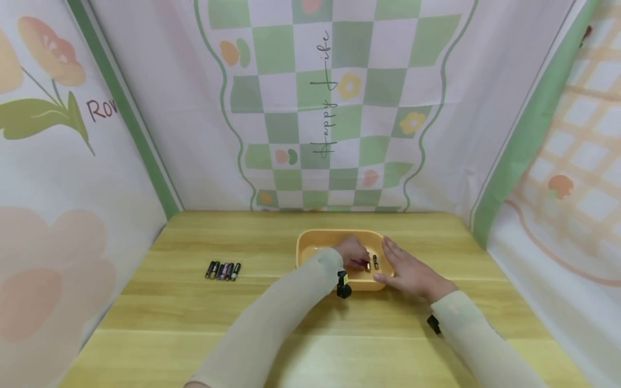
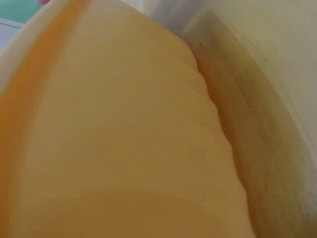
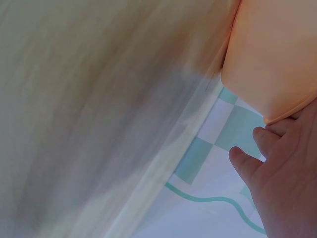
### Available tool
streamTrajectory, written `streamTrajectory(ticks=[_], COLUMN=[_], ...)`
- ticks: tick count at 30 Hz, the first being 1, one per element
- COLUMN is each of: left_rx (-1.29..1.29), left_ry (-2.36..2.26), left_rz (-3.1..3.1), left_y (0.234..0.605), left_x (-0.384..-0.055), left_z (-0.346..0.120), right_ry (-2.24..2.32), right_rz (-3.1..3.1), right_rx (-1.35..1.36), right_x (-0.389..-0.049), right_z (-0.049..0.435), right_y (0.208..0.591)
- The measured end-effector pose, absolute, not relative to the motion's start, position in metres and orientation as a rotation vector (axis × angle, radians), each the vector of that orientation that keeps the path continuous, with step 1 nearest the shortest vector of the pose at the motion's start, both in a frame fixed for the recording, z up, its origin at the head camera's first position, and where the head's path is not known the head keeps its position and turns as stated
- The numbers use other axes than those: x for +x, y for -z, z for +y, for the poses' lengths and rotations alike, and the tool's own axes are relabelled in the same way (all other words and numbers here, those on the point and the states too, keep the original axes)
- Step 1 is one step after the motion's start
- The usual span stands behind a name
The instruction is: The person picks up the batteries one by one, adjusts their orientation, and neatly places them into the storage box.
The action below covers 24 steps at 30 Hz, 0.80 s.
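Note:
A yellow-orange plastic basin (image 1: 310, 237) stands on the table. My left hand (image 1: 353, 252) reaches down inside it, fingers curled, pinching a small battery (image 1: 367, 267) at the fingertips near the basin's right end. Just right of that, another battery (image 1: 375, 262) lies on the basin floor. My right hand (image 1: 412, 272) rests against the basin's right rim, its fingers straight and thumb spread. In the right wrist view the fingers of that hand (image 3: 292, 163) touch the basin's edge (image 3: 277, 59). The left wrist view shows only the basin's wall (image 2: 129, 124); the left fingers are hidden there.
Several batteries (image 1: 222, 270) lie side by side in a row on the wooden table (image 1: 194, 323), left of the basin. Patterned cloth (image 1: 330, 108) hangs behind the table and along both sides. Small black wrist cameras (image 1: 344, 285) sit at both wrists.

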<state>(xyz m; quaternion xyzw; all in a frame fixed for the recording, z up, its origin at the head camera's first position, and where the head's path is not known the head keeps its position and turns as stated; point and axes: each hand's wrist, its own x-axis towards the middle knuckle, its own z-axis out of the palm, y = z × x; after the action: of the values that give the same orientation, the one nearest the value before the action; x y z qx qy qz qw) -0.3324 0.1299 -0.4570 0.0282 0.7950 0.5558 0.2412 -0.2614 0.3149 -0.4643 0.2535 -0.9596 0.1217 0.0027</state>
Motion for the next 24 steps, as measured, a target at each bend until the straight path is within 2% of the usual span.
streamTrajectory(ticks=[24], left_rx=[0.044], left_ry=[-1.281], left_rz=[2.388], left_y=[0.471], left_x=[-0.35], left_z=[0.148], right_ry=[-0.388], right_rz=[-3.002], right_rx=[0.813], right_x=[-0.259], right_z=[0.312], right_y=[0.461])
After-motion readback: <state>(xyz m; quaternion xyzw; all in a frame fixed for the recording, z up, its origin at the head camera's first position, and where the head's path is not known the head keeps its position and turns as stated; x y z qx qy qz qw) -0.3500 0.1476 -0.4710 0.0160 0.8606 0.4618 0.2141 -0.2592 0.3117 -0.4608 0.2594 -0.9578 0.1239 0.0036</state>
